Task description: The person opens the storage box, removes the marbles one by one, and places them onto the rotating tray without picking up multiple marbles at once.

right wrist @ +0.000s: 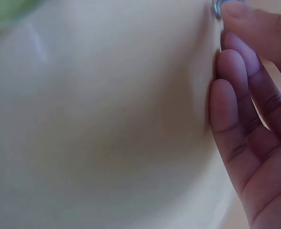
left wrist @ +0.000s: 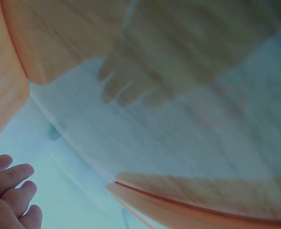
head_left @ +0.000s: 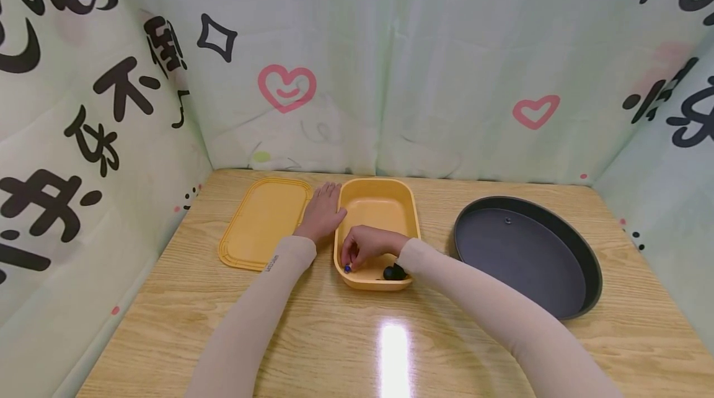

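A deep yellow box [head_left: 379,190] stands without its lid in the middle of the table. My right hand [head_left: 365,248] reaches inside, near its front left corner. Thumb and forefinger pinch a small shiny blue thing [head_left: 348,268], partly hidden by the thumb [right wrist: 238,9] in the right wrist view. The other fingers lie against the pale inner surface. Under the right wrist, a black rounded thing [head_left: 393,272] lies in the box, partly covered by the sleeve. My left hand [head_left: 323,215], fingers extended, rests along the box's left side with its thumb at the rim.
A flat yellow lid [head_left: 264,221] lies on the table left of the box. To the right, partly behind the right sleeve, stands a large round dark grey pan [head_left: 524,255]. Printed curtains [head_left: 346,125] close off the table's back and sides.
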{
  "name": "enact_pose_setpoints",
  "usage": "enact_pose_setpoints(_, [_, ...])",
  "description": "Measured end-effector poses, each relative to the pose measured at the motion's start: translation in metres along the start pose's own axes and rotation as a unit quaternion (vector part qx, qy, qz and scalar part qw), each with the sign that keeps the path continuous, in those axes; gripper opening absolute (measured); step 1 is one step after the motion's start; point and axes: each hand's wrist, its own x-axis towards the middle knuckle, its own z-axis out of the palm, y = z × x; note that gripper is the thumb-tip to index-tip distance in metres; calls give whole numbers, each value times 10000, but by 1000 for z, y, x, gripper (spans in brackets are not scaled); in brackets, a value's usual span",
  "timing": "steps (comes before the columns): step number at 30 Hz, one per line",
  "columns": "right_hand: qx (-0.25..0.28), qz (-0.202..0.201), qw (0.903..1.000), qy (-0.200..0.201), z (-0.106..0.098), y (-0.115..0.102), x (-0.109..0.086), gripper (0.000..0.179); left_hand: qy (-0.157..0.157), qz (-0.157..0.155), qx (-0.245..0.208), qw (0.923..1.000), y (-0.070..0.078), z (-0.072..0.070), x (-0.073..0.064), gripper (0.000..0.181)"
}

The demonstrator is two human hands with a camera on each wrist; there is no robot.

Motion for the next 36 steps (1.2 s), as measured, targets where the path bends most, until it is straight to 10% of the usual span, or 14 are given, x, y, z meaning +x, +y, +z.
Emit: enact_pose_setpoints(36, [-613, -608, 9962, 69, -15, -10, -11, 9, 79, 124, 34, 9999, 0, 3, 1, 59])
